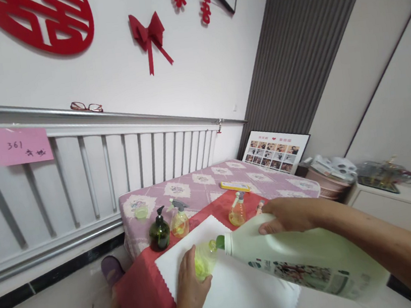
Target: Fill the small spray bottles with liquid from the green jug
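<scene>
My right hand (290, 214) grips the handle of a big pale green jug (308, 256), tipped on its side with its green spout touching the mouth of a small clear bottle (203, 259). My left hand (190, 288) is wrapped round that small bottle, which holds yellow-green liquid. Both sit over a white cloth (238, 295) laid on a red cloth (144, 296).
Behind stand a dark green pump bottle (158, 232), two yellowish spray bottles (179, 220) (237, 211) and a small jar (141, 212) on the patterned table cover (201, 182). A yellow flat case (235, 186) lies further back. A radiator (91, 173) runs along the left wall.
</scene>
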Available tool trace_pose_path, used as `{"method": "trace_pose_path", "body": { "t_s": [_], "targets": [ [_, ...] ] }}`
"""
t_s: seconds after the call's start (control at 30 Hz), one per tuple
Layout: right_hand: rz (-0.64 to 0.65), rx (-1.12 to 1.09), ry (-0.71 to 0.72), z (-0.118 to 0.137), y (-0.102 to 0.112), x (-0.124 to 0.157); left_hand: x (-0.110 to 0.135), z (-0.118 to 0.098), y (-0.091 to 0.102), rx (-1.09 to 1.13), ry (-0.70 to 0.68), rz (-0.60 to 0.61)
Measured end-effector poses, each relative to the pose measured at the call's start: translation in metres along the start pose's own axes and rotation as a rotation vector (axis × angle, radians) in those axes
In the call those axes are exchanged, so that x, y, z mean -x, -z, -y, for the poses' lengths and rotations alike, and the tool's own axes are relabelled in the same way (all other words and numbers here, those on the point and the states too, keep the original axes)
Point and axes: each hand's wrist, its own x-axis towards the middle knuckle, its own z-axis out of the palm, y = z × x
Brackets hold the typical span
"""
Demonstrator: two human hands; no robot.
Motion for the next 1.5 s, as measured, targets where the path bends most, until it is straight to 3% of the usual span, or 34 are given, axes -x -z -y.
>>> {"method": "trace_pose_path", "body": {
  "t_s": [0.73,1.5],
  "targets": [
    [-0.011,0.012,-0.015,-0.0018,-0.0019,-0.0025,-0.0005,0.0069,-0.0036,0.062,-0.042,-0.055],
    [-0.026,0.006,-0.032,0.004,0.0008,0.0013,-0.001,0.0051,-0.0041,0.051,-0.022,-0.034]
  ]
}}
